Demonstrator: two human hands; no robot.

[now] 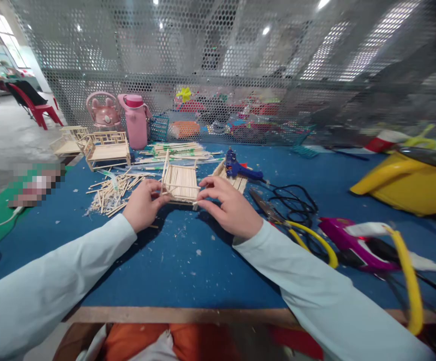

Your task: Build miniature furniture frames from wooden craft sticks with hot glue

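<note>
Both my hands on a small stick frame, mid-table on the blue mat (187,271).

The stick frame (180,183) sits at twelve o'clock from me; my left hand (142,203) pinches its nine o'clock edge, my right hand (227,205) grips its three o'clock corner. Loose sticks (110,193) lie at ten o'clock, the blue glue gun (240,169) at one.

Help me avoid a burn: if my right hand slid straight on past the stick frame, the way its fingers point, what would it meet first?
Likely the stick frame that the right hand already touches; the blue glue gun sits off that line, though depth is unclear.
</note>
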